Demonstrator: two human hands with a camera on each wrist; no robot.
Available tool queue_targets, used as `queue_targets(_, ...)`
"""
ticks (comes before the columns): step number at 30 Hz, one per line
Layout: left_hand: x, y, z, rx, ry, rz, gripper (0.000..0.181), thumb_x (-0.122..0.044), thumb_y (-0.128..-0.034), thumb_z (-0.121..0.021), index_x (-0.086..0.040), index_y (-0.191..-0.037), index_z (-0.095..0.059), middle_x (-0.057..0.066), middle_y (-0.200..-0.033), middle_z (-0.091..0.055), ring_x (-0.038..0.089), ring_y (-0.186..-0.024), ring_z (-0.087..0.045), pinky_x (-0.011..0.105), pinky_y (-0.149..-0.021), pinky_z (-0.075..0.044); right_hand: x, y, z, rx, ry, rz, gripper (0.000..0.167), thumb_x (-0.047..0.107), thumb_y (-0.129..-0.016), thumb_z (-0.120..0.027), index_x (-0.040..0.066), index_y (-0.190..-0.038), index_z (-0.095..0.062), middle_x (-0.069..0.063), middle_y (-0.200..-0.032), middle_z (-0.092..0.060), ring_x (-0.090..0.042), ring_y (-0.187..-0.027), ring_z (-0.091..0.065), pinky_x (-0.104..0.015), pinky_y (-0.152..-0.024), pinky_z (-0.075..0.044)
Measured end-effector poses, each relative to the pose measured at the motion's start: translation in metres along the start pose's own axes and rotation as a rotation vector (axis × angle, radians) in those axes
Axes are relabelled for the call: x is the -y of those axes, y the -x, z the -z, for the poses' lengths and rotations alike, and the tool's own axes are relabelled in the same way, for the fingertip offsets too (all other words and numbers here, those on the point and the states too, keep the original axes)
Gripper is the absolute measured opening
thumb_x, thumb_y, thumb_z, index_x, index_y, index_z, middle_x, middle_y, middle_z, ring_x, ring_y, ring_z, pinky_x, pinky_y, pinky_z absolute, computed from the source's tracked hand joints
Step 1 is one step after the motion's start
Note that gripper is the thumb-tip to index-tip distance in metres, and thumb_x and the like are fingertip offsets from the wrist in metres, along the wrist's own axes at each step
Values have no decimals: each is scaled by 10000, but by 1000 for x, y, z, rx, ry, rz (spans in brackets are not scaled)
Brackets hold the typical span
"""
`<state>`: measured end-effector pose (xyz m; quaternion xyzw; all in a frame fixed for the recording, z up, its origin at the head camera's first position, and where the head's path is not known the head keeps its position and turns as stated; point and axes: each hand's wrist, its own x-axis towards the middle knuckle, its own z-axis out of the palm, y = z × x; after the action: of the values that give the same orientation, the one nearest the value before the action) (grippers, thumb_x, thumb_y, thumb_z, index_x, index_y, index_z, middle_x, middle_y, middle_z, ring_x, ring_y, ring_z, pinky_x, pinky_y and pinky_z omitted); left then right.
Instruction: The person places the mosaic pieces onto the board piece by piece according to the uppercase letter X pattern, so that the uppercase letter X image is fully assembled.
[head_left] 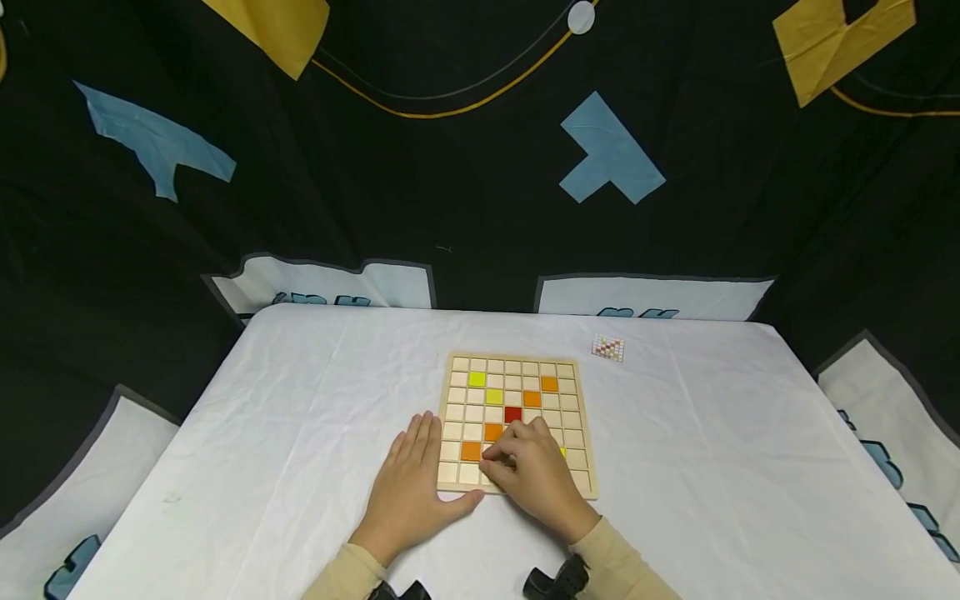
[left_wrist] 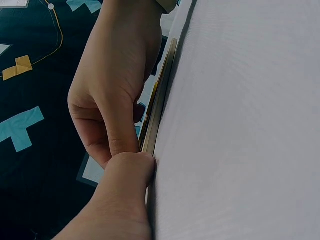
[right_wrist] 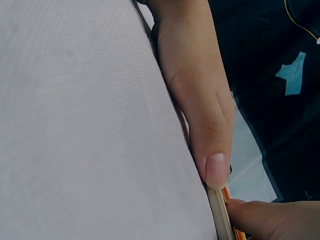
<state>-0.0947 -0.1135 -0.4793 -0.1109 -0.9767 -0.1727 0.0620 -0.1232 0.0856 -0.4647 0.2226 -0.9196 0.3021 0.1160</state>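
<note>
A square wooden board divided into a grid lies on the white table. Its cells are mostly pale, with orange tiles, yellow-green tiles and a red tile among them. My left hand lies with straight fingers along the board's left side, its thumb against the near edge. Over the board's lower middle, my right hand has curled fingers and pinches a small tile, of which only a red sliver shows at the fingertips. That hand hides several cells.
A small card with a coloured grid pattern lies beyond the board's far right corner. White cloth covers the table. Behind hangs a black curtain with blue and yellow patches.
</note>
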Motion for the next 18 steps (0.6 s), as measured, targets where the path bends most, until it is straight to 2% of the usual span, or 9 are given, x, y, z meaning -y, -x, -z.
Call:
queue_targets(10, -2, 0, -2, -3, 4, -8, 1173, -796, -775, -579, 22, -1551, -257, 172, -1636, -246, 311, -1537, -200, 480, -1242, -221, 0, 2, 4, -10, 29, -3, 75, 313, -838, -796, 243, -811, -782, 176, -779, -573, -46, -737, -347, -187, -665, -318)
queue_targets(18, -3, -2, -1, -9, 2, -20, 1189, -812, -772, -562, 27, -1552, -246, 175, -1640, -231, 308, -1542, -181, 475, -1247, -207, 0, 0, 22, -58, 25, -55, 55, 264, -885, -744, 223, -917, -762, 127, -859, -620, -68, -797, -397, -229, -697, -363)
